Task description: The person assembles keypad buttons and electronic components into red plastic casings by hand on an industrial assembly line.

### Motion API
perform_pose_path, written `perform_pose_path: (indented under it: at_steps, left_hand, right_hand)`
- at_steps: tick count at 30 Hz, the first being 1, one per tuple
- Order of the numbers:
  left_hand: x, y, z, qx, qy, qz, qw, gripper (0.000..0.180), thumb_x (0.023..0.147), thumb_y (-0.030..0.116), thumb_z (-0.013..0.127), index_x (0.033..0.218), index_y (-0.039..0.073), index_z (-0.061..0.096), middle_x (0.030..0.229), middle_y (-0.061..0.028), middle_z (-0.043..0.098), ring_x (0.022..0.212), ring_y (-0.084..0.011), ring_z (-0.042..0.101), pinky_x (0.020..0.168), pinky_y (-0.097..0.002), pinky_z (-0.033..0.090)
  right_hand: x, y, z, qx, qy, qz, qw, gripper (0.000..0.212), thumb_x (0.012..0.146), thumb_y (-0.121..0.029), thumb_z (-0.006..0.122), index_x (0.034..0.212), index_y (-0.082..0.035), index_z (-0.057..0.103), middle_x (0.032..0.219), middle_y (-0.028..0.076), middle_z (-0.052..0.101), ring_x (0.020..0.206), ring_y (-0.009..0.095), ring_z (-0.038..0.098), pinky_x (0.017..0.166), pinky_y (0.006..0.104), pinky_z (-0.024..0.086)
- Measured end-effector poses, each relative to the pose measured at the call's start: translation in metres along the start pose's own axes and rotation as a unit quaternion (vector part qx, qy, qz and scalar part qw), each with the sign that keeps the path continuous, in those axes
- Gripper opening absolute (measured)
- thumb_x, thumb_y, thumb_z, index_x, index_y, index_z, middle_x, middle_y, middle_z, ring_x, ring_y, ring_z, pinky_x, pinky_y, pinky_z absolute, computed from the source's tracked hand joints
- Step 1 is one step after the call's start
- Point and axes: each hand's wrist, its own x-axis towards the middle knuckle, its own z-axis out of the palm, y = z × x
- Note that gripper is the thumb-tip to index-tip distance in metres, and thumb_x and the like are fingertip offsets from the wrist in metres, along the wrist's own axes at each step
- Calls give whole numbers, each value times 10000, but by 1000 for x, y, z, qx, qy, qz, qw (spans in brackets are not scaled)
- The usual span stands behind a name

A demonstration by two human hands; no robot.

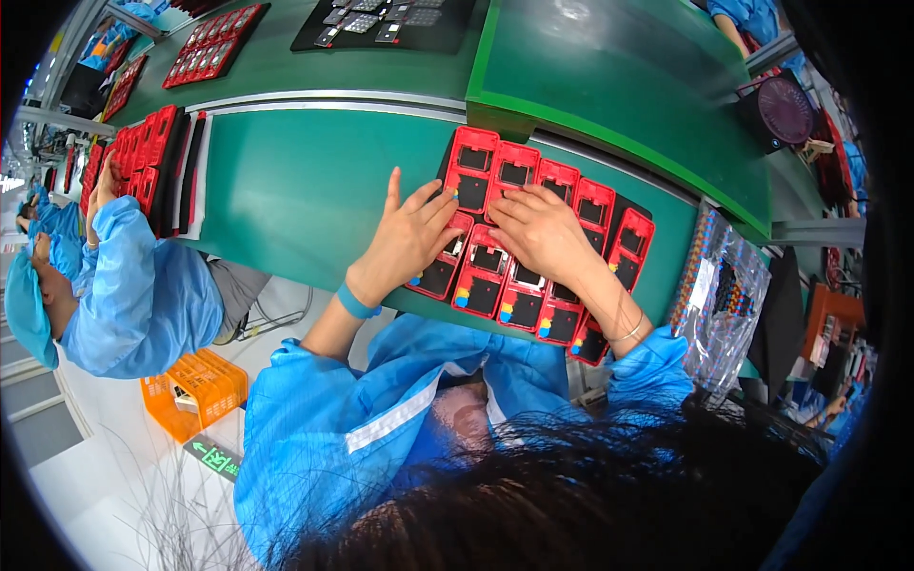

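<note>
My left hand (409, 233) is palm down over the left end of a black tray (628, 202) that bears two rows of red phone-like housings. Its outermost finger points up, and the other fingers spread toward a red housing (473, 143) in the far row. My right hand (547, 233) lies over the middle of the tray, fingers bent and fingertips on or just above the second far-row housing (515, 152). Its thumb is over a near-row housing (484, 271). The housings have black inserts, and several show blue and yellow bits. Anything small under my fingertips is hidden.
A green workbench (305, 181) carries the tray, with a raised green platform (619, 67) behind. Stacked red housings (152, 157) stand left, beside a co-worker in blue. A plastic-wrapped pack (719, 295) lies right. An orange crate (205, 385) sits on the floor.
</note>
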Motion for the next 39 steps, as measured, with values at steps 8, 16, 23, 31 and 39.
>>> perform_pose_path:
  at_steps: [8,16,23,31,39]
  left_hand:
    - [-2,-4,8,-39,11,-12,999,336,969,183,717,1268,28,714,1313,-106,713,1289,-299,601,1262,-622,257]
    - [-46,-19,-22,-220,89,-67,969,366,978,32,651,1344,21,670,1418,-172,662,1364,-354,599,1196,-541,420]
    - [-105,6,-12,-89,-8,27,996,472,884,172,761,1333,43,689,1458,-75,642,1382,-298,567,1234,-650,313]
    - [-98,12,-16,-17,-23,41,999,412,842,79,675,1247,62,750,1377,-35,696,1285,-271,608,1239,-696,272]
    - [-100,16,-6,-129,35,33,990,354,813,17,677,1155,34,765,1284,-72,725,1220,-292,633,1202,-606,396]
  right_hand:
    - [37,-6,30,-28,44,-22,998,438,1024,-325,638,1349,-33,676,1389,119,682,1379,288,568,1235,495,343]
    - [35,-2,34,-19,46,-33,998,546,1027,-382,629,1451,-39,604,1522,126,595,1467,288,494,1260,495,320]
    - [-7,-69,-5,37,-9,-50,998,767,916,-390,741,1511,27,494,1582,201,491,1497,344,439,1267,501,313]
    - [-85,-137,42,-92,-9,25,995,618,967,-336,704,1407,82,591,1468,235,596,1415,364,542,1242,508,368]
    - [-84,-138,40,-71,50,63,994,439,956,-191,706,1327,39,666,1319,188,691,1261,309,653,1186,479,450]
